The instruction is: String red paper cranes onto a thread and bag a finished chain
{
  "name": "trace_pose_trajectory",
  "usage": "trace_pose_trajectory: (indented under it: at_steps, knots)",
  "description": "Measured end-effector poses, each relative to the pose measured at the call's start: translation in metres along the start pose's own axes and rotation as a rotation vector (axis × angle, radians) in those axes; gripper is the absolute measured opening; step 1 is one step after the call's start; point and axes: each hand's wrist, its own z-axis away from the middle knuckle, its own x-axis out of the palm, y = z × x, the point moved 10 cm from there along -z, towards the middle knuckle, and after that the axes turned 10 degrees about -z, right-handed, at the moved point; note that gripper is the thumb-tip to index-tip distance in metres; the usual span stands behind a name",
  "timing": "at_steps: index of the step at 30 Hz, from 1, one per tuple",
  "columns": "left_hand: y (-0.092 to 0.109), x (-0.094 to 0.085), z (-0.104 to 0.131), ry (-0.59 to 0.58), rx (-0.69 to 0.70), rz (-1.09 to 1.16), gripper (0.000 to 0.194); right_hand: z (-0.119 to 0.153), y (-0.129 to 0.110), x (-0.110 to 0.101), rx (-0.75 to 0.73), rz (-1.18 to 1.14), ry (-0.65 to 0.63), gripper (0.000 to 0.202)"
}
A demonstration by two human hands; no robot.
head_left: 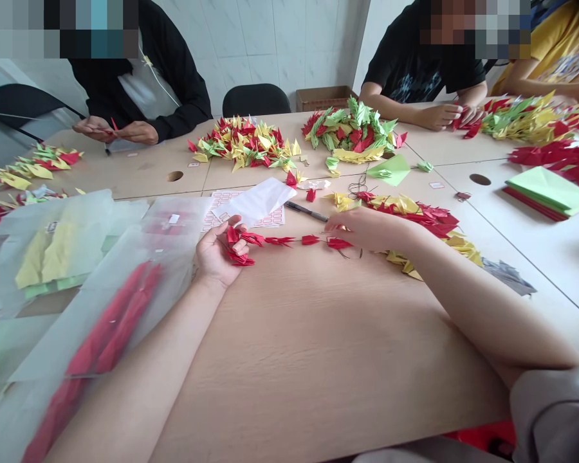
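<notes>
Folded red paper pieces (pixel 280 241) hang on a dark string stretched between my two hands over the wooden table (pixel 313 360). My left hand (pixel 220 252) is wrapped round a bunch of these red pieces at the string's left end. At the other end, my right hand (pixel 354 228) has its fingers bent together by the string, just above the last red piece; what its fingertips pinch is too small to make out. A black pen (pixel 306 211) and a white paper sheet (pixel 263 200) lie just beyond the string.
Clear bags of folded paper (pixel 120 308) cover the left side. Piles of red, yellow and green folded paper (pixel 246 145) lie across the table's far part. Green and red paper sheets (pixel 550 190) are stacked at right. Several people sit at the far side.
</notes>
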Motion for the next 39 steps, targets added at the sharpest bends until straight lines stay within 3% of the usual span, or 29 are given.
trace_pose_trajectory:
  at_steps: [4, 7, 12, 15, 21, 28, 33, 36, 39]
  knots:
    - [0.001, 0.004, 0.000, -0.045, 0.029, -0.064, 0.019, 0.000, -0.013, -0.023, -0.040, -0.108, 0.276, 0.019]
    - [-0.001, 0.012, 0.001, -0.124, 0.034, -0.122, 0.018, -0.003, -0.031, -0.012, -0.177, -0.190, 0.397, 0.020]
    - [-0.015, 0.033, 0.012, -0.317, -0.044, -0.280, 0.019, -0.017, -0.051, 0.042, -0.253, -0.151, 0.330, 0.044]
    - [-0.017, 0.038, 0.015, -0.355, -0.046, -0.316, 0.021, -0.024, -0.052, 0.058, -0.217, -0.122, 0.316, 0.046]
    - [-0.014, 0.033, 0.010, -0.312, -0.039, -0.238, 0.019, -0.023, -0.040, 0.052, -0.184, -0.076, 0.369, 0.030]
    - [-0.013, 0.031, 0.010, -0.296, 0.000, -0.269, 0.017, -0.008, -0.038, 0.050, -0.271, -0.047, 0.363, 0.027]
    - [-0.010, 0.028, 0.008, -0.210, 0.138, -0.528, 0.025, -0.008, -0.031, 0.044, -0.196, 0.021, 0.361, 0.026]
    - [-0.018, 0.033, 0.010, -0.227, 0.152, -0.701, 0.025, -0.005, -0.029, 0.037, -0.129, 0.104, 0.419, 0.019]
    - [-0.026, 0.041, 0.014, -0.296, 0.132, -0.822, 0.026, -0.002, -0.044, 0.036, -0.234, 0.084, 0.470, 0.022]
